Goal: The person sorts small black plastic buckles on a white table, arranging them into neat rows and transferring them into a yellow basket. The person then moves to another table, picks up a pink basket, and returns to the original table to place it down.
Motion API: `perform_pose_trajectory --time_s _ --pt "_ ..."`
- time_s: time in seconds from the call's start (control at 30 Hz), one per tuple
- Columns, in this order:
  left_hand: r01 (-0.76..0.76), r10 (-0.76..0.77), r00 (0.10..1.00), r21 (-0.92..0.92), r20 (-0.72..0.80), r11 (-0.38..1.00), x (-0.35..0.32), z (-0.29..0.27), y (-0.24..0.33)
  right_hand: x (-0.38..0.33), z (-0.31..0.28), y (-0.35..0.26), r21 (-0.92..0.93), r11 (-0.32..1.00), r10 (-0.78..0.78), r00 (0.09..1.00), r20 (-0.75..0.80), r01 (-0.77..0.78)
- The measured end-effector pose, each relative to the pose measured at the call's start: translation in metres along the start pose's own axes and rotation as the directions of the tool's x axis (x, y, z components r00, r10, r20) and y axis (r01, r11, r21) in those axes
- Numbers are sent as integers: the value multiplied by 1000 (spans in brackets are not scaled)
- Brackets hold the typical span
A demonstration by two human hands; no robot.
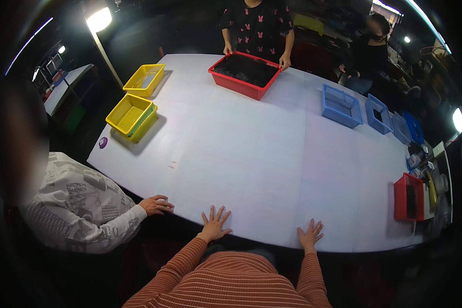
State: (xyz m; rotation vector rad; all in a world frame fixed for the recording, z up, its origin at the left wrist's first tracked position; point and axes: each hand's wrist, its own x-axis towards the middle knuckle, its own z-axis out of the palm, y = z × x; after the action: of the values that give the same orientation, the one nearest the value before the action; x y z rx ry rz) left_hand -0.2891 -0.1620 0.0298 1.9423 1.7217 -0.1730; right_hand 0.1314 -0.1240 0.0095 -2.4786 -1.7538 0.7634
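My left hand (215, 225) lies flat on the near edge of the white table (231, 154), its fingers spread and holding nothing. Farther right along the same edge, my right hand (310, 236) also rests on the tabletop with fingers apart. Both my forearms are in striped orange-brown sleeves. Across the table, a person in a black patterned shirt grips a red basket (236, 89) by its two ends. Dark material (246, 70) fills that basket; I cannot make out its kind.
Yellow baskets (130, 115) stand at the far left, near a small purple object (103, 142). Blue trays (341, 105) line the far right. A smaller red basket (420, 197) sits at the right end beside bottles. To my left, another person's hand (157, 205) touches the table edge.
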Motion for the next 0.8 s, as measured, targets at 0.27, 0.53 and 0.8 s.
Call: perform_pose_trajectory --time_s 0.27,0.53,0.8 --pt "4 3 997 -96 74 995 4 5 -14 5 1 6 -14 1000 12 999 48 -11" --pt "-43 61 992 -161 108 986 16 10 -20 5 -8 2 0 999 36 997 63 -36" --pt "-61 77 994 -187 80 981 11 2 -18 0 -7 -1 22 999 32 997 66 -33"
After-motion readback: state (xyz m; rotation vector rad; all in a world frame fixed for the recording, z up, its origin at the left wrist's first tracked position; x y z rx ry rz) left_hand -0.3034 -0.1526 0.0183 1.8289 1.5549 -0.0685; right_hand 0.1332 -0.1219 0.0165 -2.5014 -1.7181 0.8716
